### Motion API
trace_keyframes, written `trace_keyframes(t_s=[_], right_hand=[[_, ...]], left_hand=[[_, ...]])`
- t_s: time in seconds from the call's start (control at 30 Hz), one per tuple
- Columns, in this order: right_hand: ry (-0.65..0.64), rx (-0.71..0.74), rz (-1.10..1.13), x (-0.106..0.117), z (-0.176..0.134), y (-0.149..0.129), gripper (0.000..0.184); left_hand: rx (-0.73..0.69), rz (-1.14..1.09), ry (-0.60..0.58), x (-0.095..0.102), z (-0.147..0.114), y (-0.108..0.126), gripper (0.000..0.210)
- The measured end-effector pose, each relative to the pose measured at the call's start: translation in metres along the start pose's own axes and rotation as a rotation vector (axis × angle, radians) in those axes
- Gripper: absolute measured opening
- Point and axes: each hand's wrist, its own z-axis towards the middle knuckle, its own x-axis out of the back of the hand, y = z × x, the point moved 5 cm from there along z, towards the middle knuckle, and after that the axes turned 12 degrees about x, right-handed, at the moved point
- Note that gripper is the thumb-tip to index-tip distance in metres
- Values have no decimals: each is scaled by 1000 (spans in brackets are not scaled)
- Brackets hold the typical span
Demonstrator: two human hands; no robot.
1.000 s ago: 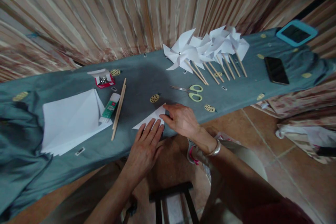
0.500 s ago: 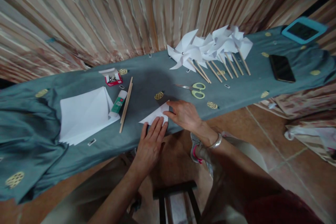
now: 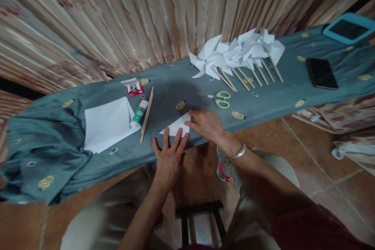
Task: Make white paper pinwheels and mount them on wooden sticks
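Observation:
A white sheet of paper folded into a triangle (image 3: 179, 124) lies near the front edge of the cloth-covered table. My left hand (image 3: 170, 158) is open, its spread fingertips pressing on the paper's lower edge. At the paper's right side, my right hand (image 3: 208, 125) has its thumb and curled forefinger on the edge, with a small gap of cloth showing between them. Green-handled scissors (image 3: 221, 99) lie beyond my right hand. To the left of the paper are wooden sticks (image 3: 147, 115) and a green and white glue stick (image 3: 140, 113).
A stack of white paper (image 3: 107, 123) lies at the left, near a small red box (image 3: 135, 89) of metal pins. Several paper pinwheels (image 3: 209, 58) on sticks lie along the back. A black phone (image 3: 321, 73) and a blue-framed tablet (image 3: 348, 28) are at the right.
My left hand's fingers have spread apart and drawn back slightly toward the paper's lower edge. My right hand stays at the paper's right side. The view has shifted a little.

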Motion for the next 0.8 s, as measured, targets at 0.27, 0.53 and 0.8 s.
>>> trace_keyframes(t_s=[0.27,0.53,0.8], right_hand=[[10,9,-7,3,-1,0,35],[45,58,-99,4,-7,-17,58],[17,107,-125,0,-12,-19,73]], left_hand=[[67,-23,2,10,-9,-18,59],[97,-38,36,13,-6,-17,56],[100,-93,53,13,-9,-21,53]])
